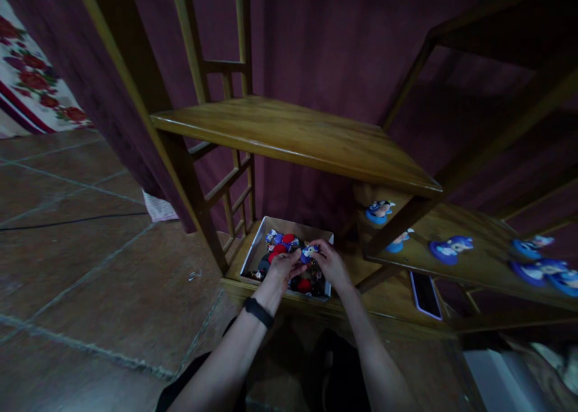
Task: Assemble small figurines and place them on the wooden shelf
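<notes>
A small blue-and-white figurine (pixel 309 252) on a blue base is between my two hands, above an open white cardboard box (pixel 251 248). My right hand (pixel 333 265) pinches it from the right side. From the left, my left hand (pixel 282 268) has its thumb and fingers closed at the figurine's edge; the exact contact is small and dim. Inside the box are several more figurines, among them a red one (pixel 277 253) and a blue-and-white one (pixel 273 237). A black band (pixel 259 312) circles my left wrist.
The box stands on the bottom board of a wooden shelf unit, below a wooden shelf (pixel 289 126). To the right, several figurines (pixel 450 248) stand on another shelf. A phone (pixel 425 294) lies lower right. A dark curtain (pixel 325 50) hangs behind; tiled floor (pixel 90 279) lies left.
</notes>
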{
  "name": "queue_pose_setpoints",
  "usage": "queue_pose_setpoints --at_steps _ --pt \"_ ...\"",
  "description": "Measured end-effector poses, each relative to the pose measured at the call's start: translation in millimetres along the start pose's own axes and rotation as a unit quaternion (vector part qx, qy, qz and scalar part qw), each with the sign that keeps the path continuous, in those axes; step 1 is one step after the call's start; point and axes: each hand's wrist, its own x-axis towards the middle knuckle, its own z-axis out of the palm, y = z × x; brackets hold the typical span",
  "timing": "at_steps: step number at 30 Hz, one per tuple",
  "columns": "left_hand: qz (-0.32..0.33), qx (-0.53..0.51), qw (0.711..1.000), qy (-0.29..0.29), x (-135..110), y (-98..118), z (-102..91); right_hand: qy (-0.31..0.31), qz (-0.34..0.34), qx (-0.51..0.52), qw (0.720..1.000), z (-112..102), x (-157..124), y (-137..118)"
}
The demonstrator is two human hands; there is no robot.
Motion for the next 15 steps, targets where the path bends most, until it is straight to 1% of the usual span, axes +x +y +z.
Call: queue_pose_setpoints --at_steps 4,7,12,15 --pt "0.028 -0.028 0.999 0.004 -1 -5 0.2 0.018 0.008 -0.030 0.999 2 -2 -3" --pt "0.070 -0.039 0.997 0.023 -3 -10 6.5 0.032 0.023 -0.019 0.999 5 -2 1" --pt "0.131 -0.004 0.990 0.047 -6 -13 16.0 0.045 0.047 0.023 0.998 9 -2 14" --pt "0.133 0.019 0.990 0.048 -8 -9 14.2 0.032 0.039 0.025 0.998 8 -4 16"
